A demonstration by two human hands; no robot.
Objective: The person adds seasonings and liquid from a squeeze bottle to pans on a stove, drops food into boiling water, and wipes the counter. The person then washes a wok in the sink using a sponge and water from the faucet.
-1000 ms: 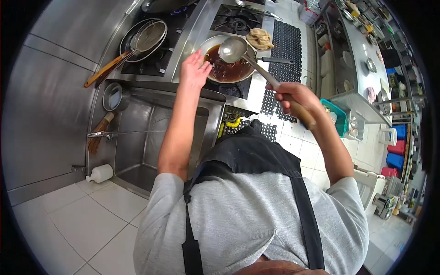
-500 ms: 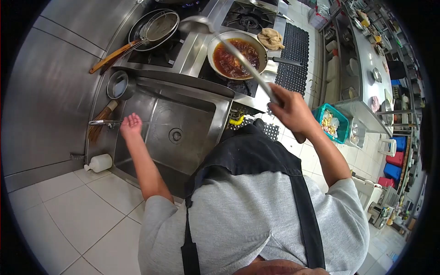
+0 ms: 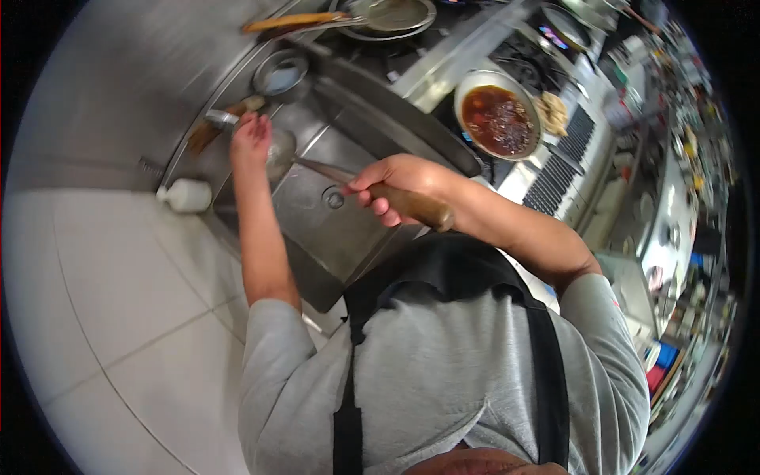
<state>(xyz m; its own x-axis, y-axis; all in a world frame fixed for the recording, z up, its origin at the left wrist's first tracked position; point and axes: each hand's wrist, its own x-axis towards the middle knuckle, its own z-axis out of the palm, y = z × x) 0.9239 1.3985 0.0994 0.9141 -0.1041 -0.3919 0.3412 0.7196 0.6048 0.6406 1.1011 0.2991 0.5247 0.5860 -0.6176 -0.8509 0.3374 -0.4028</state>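
In my right hand (image 3: 400, 190) I grip the wooden handle of a metal ladle (image 3: 281, 154), closed around it. The ladle's bowl hangs over the left part of the sink (image 3: 317, 237), just right of my left hand (image 3: 251, 138). That hand is beside the end of the tap (image 3: 220, 117), its fingers loosely curled and apart, with nothing visible in them. The image is somewhat blurred, and I cannot tell whether the hand touches the tap.
A pan of dark red-brown sauce (image 3: 497, 119) sits on the stove beyond the sink, a folded cloth (image 3: 552, 113) beside it. A metal pot (image 3: 281, 75) stands at the sink's back corner, a brush (image 3: 210, 134) by the wall. A white plastic bottle (image 3: 188, 195) lies by the left rim.
My right hand has brought the ladle from beside the stove leftward and down over the sink, close to my left hand. The view has turned, shifting the stove rightward.
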